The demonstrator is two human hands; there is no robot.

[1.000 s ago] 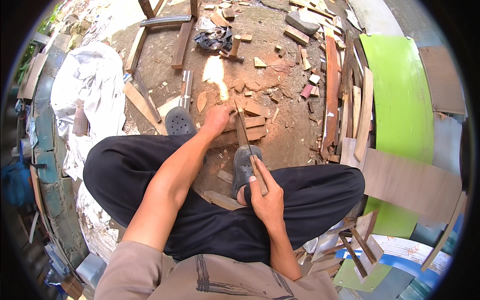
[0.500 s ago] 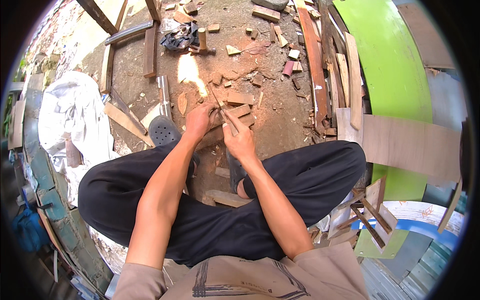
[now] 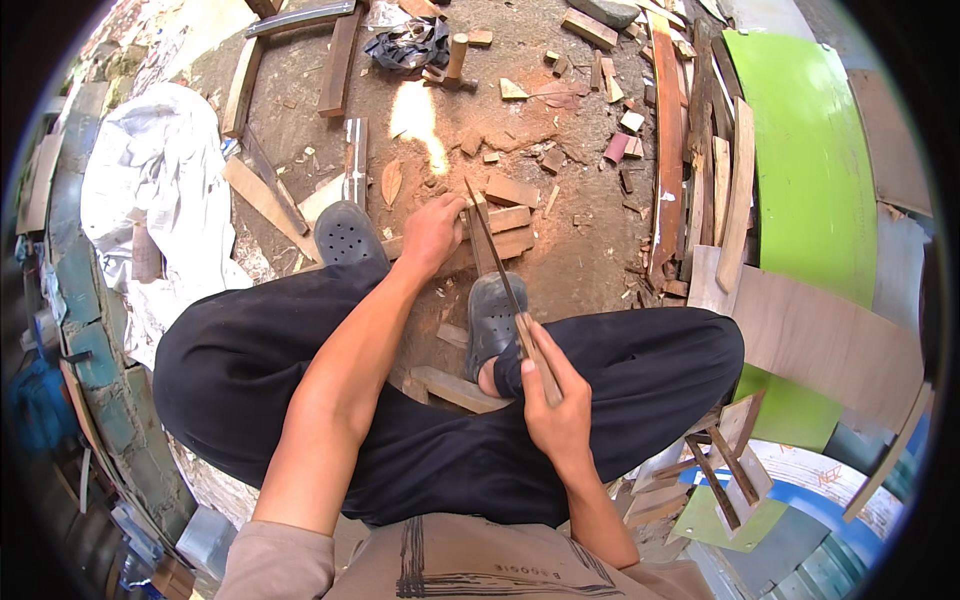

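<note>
My right hand (image 3: 558, 410) is closed around the wooden handle of a saw (image 3: 503, 262). Its long, thin blade shows nearly edge-on and points away from me, with the tip near my left hand (image 3: 435, 235). The fingers of that hand are bent over the end of a narrow wood strip (image 3: 482, 240), which lies under and beside the blade. Several short wood blocks (image 3: 512, 217) lie just to the right of the strip. Whether the blade touches the strip, I cannot tell.
My feet in dark clogs (image 3: 349, 236) flank the work. A hammer (image 3: 457, 62) stands handle up near a black plastic bag (image 3: 408, 45). Long boards (image 3: 667, 150) and a green panel (image 3: 810, 150) lie at right, a white cloth sack (image 3: 155, 200) at left. Offcuts and sawdust litter the ground.
My right hand has drawn the saw back toward me and to the right, away from my left hand. My left hand stays at the wood. The whole view has shifted slightly.
</note>
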